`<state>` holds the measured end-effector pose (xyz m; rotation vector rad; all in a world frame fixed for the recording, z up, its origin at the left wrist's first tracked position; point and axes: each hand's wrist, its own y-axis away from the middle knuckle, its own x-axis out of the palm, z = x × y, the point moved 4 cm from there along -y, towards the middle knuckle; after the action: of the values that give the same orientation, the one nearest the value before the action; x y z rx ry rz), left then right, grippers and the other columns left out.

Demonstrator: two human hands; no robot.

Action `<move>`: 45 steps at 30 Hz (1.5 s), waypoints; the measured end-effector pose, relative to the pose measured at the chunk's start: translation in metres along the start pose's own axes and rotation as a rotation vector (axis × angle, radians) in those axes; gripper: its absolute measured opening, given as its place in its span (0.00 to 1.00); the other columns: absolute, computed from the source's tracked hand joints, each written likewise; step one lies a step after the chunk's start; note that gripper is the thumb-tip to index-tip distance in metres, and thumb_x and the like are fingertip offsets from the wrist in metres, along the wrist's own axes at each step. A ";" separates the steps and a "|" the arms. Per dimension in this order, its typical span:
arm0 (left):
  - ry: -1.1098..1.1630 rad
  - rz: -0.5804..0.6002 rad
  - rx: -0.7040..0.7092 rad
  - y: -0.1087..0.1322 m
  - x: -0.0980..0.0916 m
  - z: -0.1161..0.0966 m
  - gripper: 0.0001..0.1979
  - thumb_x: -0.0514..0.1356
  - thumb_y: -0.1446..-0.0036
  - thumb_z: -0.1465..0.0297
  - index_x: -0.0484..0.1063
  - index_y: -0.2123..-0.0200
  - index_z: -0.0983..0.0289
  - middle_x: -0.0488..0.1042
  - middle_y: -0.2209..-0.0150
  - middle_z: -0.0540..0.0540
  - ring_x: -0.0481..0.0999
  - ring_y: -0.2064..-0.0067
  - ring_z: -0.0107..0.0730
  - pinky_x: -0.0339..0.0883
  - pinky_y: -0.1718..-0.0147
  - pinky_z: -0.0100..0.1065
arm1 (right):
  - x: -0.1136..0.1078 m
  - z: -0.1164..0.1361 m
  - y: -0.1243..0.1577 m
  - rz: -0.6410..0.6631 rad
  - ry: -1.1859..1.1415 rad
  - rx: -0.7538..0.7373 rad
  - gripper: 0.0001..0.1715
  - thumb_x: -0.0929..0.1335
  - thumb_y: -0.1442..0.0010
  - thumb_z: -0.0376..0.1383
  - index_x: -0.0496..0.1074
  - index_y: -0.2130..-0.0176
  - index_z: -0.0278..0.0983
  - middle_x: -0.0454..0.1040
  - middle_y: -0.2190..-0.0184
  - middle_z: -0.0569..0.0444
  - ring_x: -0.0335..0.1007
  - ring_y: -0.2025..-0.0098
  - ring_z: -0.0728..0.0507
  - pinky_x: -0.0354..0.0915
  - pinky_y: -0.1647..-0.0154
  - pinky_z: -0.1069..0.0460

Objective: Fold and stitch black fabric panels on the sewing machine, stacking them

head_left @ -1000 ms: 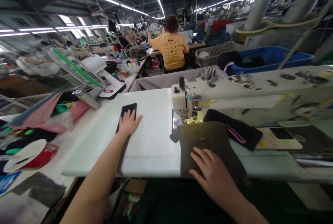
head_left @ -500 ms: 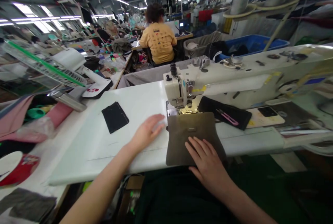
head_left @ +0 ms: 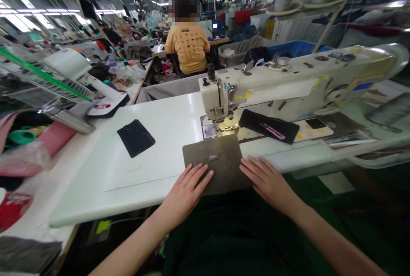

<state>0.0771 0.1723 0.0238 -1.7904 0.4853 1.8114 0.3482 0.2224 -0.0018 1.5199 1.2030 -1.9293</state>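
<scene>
The white counter (head_left: 150, 169) spans the frame from left to centre, its near edge facing the person. On its right side stands a cream sewing machine (head_left: 288, 83), long arm running to the right, needle head at the left end above a lit plate.

A grey-brown fabric panel (head_left: 221, 160) lies flat on the counter directly in front of the needle head — its far edge just under the head, its near edge hanging slightly past the counter's edge. A small label sits near the panel's upper middle.

The left hand (head_left: 187, 188) rests palm-down on the panel's lower left corner, fingers straight, slightly spread, gripping nothing. The right hand (head_left: 267, 180) lies palm-down at the panel's right edge, fingers extended and a little apart — pressing flat, not clamped on anything.

A small black fabric piece (head_left: 136, 137) lies on the counter well to the left of the panel, clear of both hands. A black pouch (head_left: 267, 125) with a pink tool on it rests on the machine bed, right of the needle.

Beyond the counter, a person in a yellow shirt (head_left: 190, 47) sits facing away.
</scene>
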 end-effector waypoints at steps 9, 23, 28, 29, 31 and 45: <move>0.059 0.061 0.056 0.007 -0.009 0.007 0.41 0.53 0.42 0.81 0.47 0.27 0.61 0.55 0.28 0.58 0.56 0.29 0.42 0.52 0.31 0.47 | -0.015 -0.006 -0.034 -0.035 -0.340 -0.106 0.22 0.66 0.36 0.29 0.71 0.42 0.35 0.73 0.42 0.45 0.66 0.39 0.38 0.64 0.39 0.41; 0.776 -0.086 -0.823 -0.033 -0.015 0.086 0.16 0.56 0.43 0.55 0.74 0.69 0.61 0.79 0.70 0.54 0.78 0.66 0.42 0.72 0.64 0.40 | 0.009 -0.038 -0.081 -0.205 -0.822 0.850 0.37 0.68 0.40 0.51 0.63 0.39 0.35 0.77 0.67 0.54 0.73 0.67 0.43 0.68 0.59 0.47; 0.665 -0.261 -0.859 -0.027 -0.016 0.071 0.14 0.53 0.40 0.57 0.72 0.67 0.60 0.78 0.69 0.53 0.77 0.66 0.41 0.71 0.62 0.39 | 0.004 -0.032 -0.081 -0.227 -0.891 0.815 0.29 0.68 0.41 0.46 0.65 0.43 0.38 0.77 0.66 0.55 0.72 0.68 0.44 0.67 0.61 0.48; 0.646 -0.282 -0.871 -0.026 -0.015 0.069 0.15 0.53 0.40 0.57 0.72 0.67 0.59 0.77 0.70 0.54 0.77 0.66 0.41 0.71 0.62 0.40 | 0.004 -0.032 -0.081 -0.216 -0.867 0.803 0.25 0.67 0.41 0.45 0.68 0.46 0.39 0.77 0.66 0.55 0.72 0.68 0.44 0.67 0.62 0.48; 0.601 -0.308 -0.888 -0.025 -0.013 0.067 0.14 0.52 0.39 0.57 0.71 0.66 0.59 0.77 0.69 0.54 0.77 0.65 0.42 0.71 0.62 0.40 | 0.009 -0.032 -0.083 -0.170 -0.810 0.782 0.17 0.67 0.41 0.42 0.73 0.53 0.40 0.77 0.67 0.55 0.73 0.67 0.44 0.67 0.62 0.49; 0.433 -0.268 -0.932 -0.029 -0.009 0.069 0.15 0.51 0.37 0.57 0.71 0.64 0.59 0.78 0.67 0.56 0.79 0.64 0.45 0.70 0.64 0.40 | 0.011 -0.028 -0.089 -0.161 -0.586 0.693 0.10 0.66 0.38 0.37 0.77 0.59 0.40 0.78 0.68 0.55 0.72 0.69 0.45 0.67 0.64 0.50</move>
<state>0.0395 0.2361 0.0399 -2.7100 -0.5466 1.5468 0.2939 0.2958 0.0202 0.9831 0.4216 -2.8110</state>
